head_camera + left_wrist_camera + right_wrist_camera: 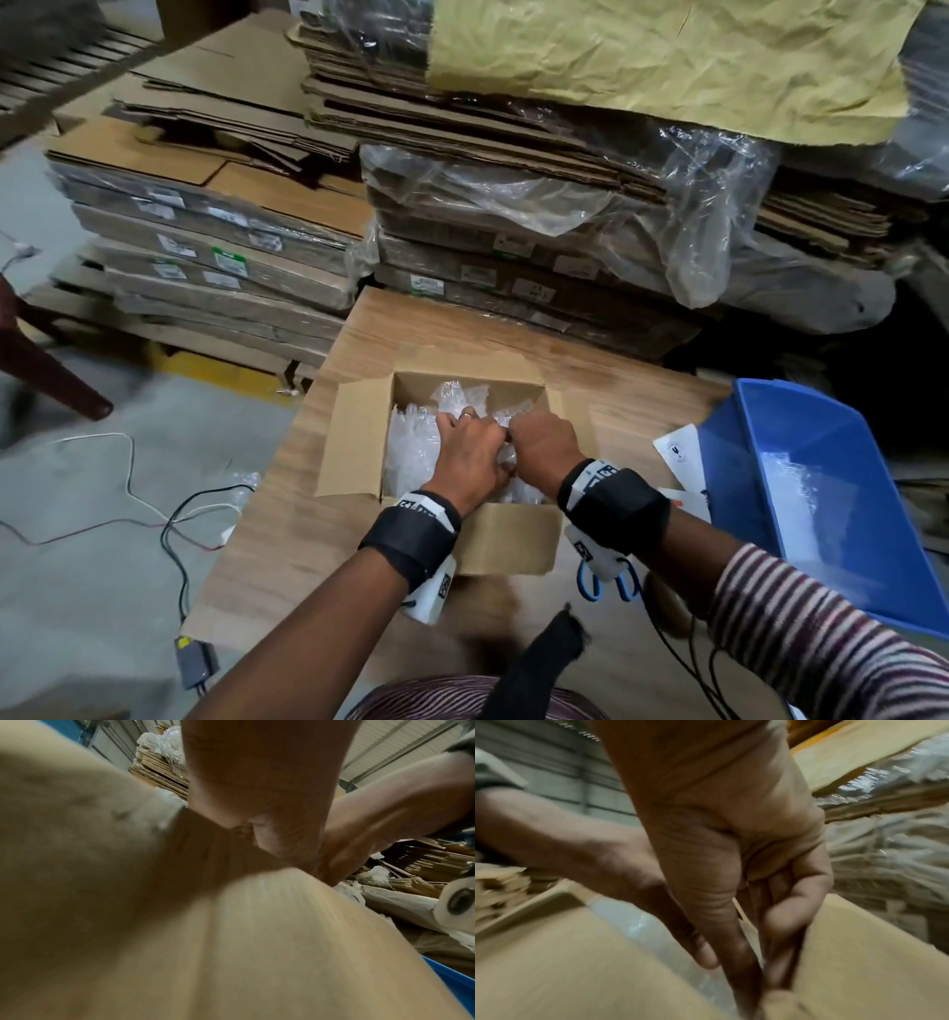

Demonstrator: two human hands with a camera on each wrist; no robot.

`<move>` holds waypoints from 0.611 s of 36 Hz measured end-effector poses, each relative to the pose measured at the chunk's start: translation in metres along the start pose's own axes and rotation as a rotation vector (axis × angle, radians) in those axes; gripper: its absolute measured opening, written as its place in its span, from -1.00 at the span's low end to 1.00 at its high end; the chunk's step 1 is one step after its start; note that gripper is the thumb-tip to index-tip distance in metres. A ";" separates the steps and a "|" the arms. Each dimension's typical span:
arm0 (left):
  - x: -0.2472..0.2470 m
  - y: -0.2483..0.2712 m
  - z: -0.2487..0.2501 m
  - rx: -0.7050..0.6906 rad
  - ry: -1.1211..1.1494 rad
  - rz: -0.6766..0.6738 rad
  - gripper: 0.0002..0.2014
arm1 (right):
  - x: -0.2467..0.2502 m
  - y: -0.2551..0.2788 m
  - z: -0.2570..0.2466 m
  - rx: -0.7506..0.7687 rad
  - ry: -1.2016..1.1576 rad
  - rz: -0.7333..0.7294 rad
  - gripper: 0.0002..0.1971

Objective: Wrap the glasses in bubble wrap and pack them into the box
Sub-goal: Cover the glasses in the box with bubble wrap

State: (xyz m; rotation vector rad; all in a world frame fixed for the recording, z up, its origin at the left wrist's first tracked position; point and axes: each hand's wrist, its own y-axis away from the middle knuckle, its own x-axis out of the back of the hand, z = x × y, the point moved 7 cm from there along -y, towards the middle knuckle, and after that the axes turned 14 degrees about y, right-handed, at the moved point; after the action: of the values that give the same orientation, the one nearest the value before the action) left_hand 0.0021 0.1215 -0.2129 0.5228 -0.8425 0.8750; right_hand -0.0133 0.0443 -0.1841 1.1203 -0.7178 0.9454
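Observation:
An open cardboard box (354, 437) stands on the wooden table, filled with clear bubble-wrapped bundles (411, 447). Both my hands are down inside it. My left hand (472, 452) lies over a bundle in the middle with its fingers bent down round it; the fingertips are hidden. My right hand (544, 442) is right beside it, knuckles up. In the right wrist view my right hand (765, 973) pinches bubble wrap (634, 923) with thumb and fingers pointing down, close to the box wall (859, 953). The left wrist view is blurred by a cardboard flap (257, 943). No bare glass shows.
A blue plastic bin (821, 488) sits at the table's right. Blue-handled scissors (590, 586) and white cards (678, 452) lie near my right wrist. Stacks of flat cardboard (513, 231) rise behind the table. Cables (174, 519) trail over the floor at left.

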 end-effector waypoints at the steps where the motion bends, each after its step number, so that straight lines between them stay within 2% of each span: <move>1: 0.000 0.001 0.002 0.007 0.001 -0.006 -0.94 | 0.003 0.001 -0.002 0.001 0.048 0.033 -0.74; 3: 0.001 0.002 0.003 0.015 0.005 -0.004 -0.88 | 0.006 0.001 -0.002 0.013 0.095 0.076 -0.75; 5: -0.002 0.001 0.002 0.001 0.006 -0.002 -0.93 | 0.005 0.003 0.005 0.016 0.066 0.068 -0.65; 7: -0.008 -0.001 -0.001 -0.016 0.007 0.013 -0.85 | 0.005 0.005 0.019 0.005 0.003 0.063 -0.58; 14: -0.004 0.001 0.005 -0.027 0.026 0.037 -0.51 | 0.008 0.017 0.098 -0.152 -0.406 0.207 -0.72; 19: 0.011 -0.001 0.030 -0.014 0.180 0.116 -0.59 | -0.025 0.023 0.156 -0.246 -0.559 0.136 -0.72; 22: 0.009 -0.006 0.059 -0.069 0.278 0.107 -0.61 | -0.049 0.030 0.189 -0.308 -0.598 0.115 -0.72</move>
State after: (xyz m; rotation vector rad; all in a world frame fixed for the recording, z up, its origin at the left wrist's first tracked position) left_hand -0.0146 0.0815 -0.1717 0.2890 -0.6475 0.9876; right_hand -0.0645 -0.1447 -0.1579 1.0965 -1.3766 0.5584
